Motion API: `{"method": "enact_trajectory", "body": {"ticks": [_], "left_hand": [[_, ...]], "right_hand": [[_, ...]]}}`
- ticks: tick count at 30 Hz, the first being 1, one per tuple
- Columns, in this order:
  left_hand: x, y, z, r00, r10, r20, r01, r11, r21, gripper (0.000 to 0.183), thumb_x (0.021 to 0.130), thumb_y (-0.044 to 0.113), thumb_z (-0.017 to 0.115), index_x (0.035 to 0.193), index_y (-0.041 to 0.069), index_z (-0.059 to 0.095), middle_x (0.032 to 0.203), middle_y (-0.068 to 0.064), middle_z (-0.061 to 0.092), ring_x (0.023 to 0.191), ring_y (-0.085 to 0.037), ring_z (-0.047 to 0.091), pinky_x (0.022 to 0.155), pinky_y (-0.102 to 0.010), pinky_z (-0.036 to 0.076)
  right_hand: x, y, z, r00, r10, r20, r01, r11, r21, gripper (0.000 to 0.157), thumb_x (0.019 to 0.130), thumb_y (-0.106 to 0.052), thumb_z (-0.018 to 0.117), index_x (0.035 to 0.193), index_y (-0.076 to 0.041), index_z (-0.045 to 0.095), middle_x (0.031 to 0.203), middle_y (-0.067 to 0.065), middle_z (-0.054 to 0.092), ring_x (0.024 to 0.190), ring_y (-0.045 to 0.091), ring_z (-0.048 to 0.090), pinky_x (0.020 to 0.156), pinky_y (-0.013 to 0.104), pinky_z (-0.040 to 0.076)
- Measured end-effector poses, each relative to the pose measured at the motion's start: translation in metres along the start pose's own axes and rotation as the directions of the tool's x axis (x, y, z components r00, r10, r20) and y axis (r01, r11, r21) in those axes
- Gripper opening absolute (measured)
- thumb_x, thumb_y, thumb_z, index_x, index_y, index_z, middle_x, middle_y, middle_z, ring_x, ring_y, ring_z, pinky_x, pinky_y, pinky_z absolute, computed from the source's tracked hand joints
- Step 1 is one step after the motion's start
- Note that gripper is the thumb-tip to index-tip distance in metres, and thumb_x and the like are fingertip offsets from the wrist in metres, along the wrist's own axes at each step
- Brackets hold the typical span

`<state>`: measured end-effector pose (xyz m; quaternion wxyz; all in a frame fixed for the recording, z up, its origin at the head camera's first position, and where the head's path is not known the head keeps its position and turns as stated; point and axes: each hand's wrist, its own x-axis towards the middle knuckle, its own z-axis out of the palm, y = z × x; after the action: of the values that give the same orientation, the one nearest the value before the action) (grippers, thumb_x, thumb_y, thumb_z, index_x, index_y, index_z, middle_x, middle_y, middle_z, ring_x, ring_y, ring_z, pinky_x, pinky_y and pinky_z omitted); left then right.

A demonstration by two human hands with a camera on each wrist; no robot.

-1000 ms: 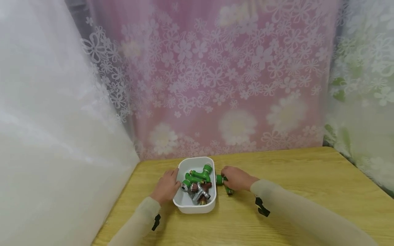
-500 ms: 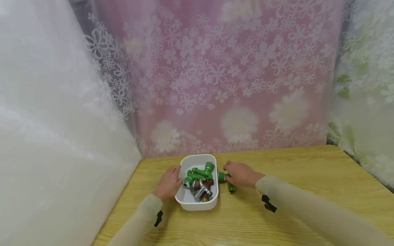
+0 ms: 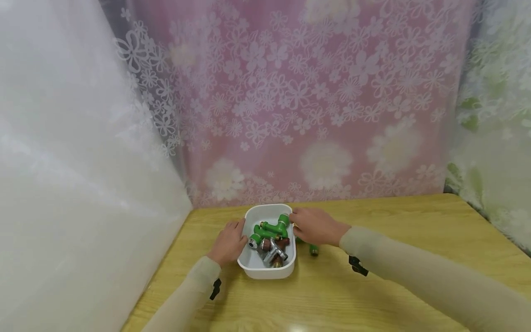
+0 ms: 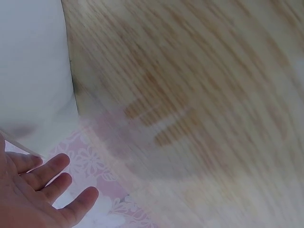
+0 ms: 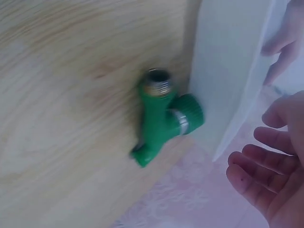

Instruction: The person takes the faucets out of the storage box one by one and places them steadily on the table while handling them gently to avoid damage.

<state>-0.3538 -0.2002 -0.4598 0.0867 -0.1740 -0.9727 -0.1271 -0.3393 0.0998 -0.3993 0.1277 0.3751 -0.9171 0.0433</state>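
A white tub [image 3: 268,274] holds green taps [image 3: 277,227], a chrome tap [image 3: 274,252] and brown tap parts [image 3: 283,243]. My left hand [image 3: 227,242] touches the tub's left rim; in the left wrist view its fingers [image 4: 52,175] spread loosely beside the wall. My right hand [image 3: 317,226] is at the tub's right rim, fingertips right by the edge. In the right wrist view those fingers [image 5: 259,164] are relaxed, with nothing held. Another green tap [image 5: 159,118], with a threaded metal end, lies on the table against the tub's outer wall; my right hand partly hides it in the head view.
The wood-grain table [image 3: 352,295] extends right and forward of the tub. A pink flowered curtain [image 3: 315,92] hangs behind it. White sheeting [image 3: 83,161] closes off the left side, and a green-patterned sheet [image 3: 498,115] hangs at the right.
My right hand has let go of the green tap beside the tub and moved left and up to the tub's right rim. The left hand stays at the left rim.
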Motion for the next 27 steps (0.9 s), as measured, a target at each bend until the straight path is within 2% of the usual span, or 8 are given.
{"method": "enact_trajectory", "body": {"ticks": [5, 8, 12, 16, 20, 23, 27], "left_hand": [[0.003, 0.0, -0.003, 1.0, 0.017, -0.011, -0.017, 1.0, 0.011, 0.059, 0.101, 0.023, 0.051, 0.153, 0.0, 0.038, 0.145, -0.023, 0.051, 0.136, -0.038, 0.046, 0.107, -0.058, 0.043], [0.002, 0.001, -0.003, 1.0, 0.001, 0.005, -0.001, 1.0, 0.003, 0.06, 0.101, 0.024, 0.052, 0.154, 0.001, 0.037, 0.147, -0.022, 0.05, 0.137, -0.038, 0.045, 0.108, -0.058, 0.042], [0.0, 0.001, -0.002, 1.0, -0.012, 0.016, 0.012, 1.0, -0.015, 0.06, 0.1, 0.023, 0.053, 0.154, 0.001, 0.037, 0.147, -0.023, 0.049, 0.138, -0.039, 0.045, 0.109, -0.059, 0.041], [-0.001, 0.0, -0.001, 1.0, -0.006, 0.011, 0.006, 1.0, -0.013, 0.06, 0.1, 0.023, 0.052, 0.153, 0.0, 0.038, 0.145, -0.023, 0.05, 0.136, -0.039, 0.046, 0.108, -0.058, 0.042], [-0.001, 0.001, -0.002, 1.0, 0.001, 0.008, 0.0, 1.0, -0.008, 0.058, 0.101, 0.023, 0.051, 0.153, 0.0, 0.038, 0.144, -0.023, 0.051, 0.135, -0.038, 0.047, 0.107, -0.057, 0.043], [-0.001, 0.0, -0.002, 1.0, 0.01, 0.007, -0.01, 1.0, 0.003, 0.058, 0.102, 0.023, 0.05, 0.153, 0.0, 0.038, 0.143, -0.022, 0.052, 0.135, -0.038, 0.047, 0.106, -0.057, 0.044], [-0.001, 0.001, -0.004, 1.0, 0.016, 0.008, -0.016, 1.0, 0.009, 0.057, 0.102, 0.023, 0.05, 0.153, -0.001, 0.038, 0.143, -0.022, 0.052, 0.134, -0.038, 0.047, 0.104, -0.057, 0.045]], "right_hand": [[0.016, -0.011, -0.01, 0.998, -0.042, 0.038, 0.043, 0.998, -0.034, 0.014, 0.095, -0.019, 0.063, 0.106, -0.015, 0.071, 0.094, -0.001, 0.064, 0.076, 0.01, 0.06, 0.061, 0.027, 0.05], [0.026, -0.018, -0.014, 0.995, -0.053, 0.085, 0.054, 0.999, -0.009, 0.018, 0.095, -0.018, 0.062, 0.11, -0.014, 0.071, 0.102, 0.002, 0.067, 0.086, 0.015, 0.065, 0.07, 0.032, 0.055], [0.04, -0.023, -0.013, 0.984, -0.064, 0.165, 0.062, 0.998, 0.016, 0.022, 0.096, -0.016, 0.062, 0.117, -0.013, 0.07, 0.111, 0.004, 0.069, 0.095, 0.017, 0.066, 0.081, 0.035, 0.057], [0.058, -0.025, -0.01, 0.962, -0.066, 0.266, 0.06, 0.998, 0.028, 0.028, 0.097, -0.016, 0.064, 0.124, -0.014, 0.069, 0.117, 0.003, 0.07, 0.099, 0.016, 0.067, 0.084, 0.034, 0.056], [0.075, -0.025, -0.005, 0.929, -0.046, 0.367, 0.029, 0.998, 0.052, 0.034, 0.097, -0.016, 0.065, 0.131, -0.016, 0.067, 0.128, 0.002, 0.068, 0.109, 0.017, 0.066, 0.089, 0.037, 0.056], [0.089, -0.021, 0.006, 0.906, -0.04, 0.421, 0.013, 0.998, 0.066, 0.037, 0.096, -0.016, 0.065, 0.133, -0.019, 0.067, 0.131, -0.002, 0.067, 0.114, 0.016, 0.064, 0.091, 0.036, 0.055], [0.102, -0.016, 0.017, 0.883, -0.033, 0.468, -0.007, 0.996, 0.083, 0.037, 0.095, -0.015, 0.065, 0.132, -0.023, 0.067, 0.131, -0.005, 0.066, 0.112, 0.014, 0.064, 0.089, 0.036, 0.054]]}}
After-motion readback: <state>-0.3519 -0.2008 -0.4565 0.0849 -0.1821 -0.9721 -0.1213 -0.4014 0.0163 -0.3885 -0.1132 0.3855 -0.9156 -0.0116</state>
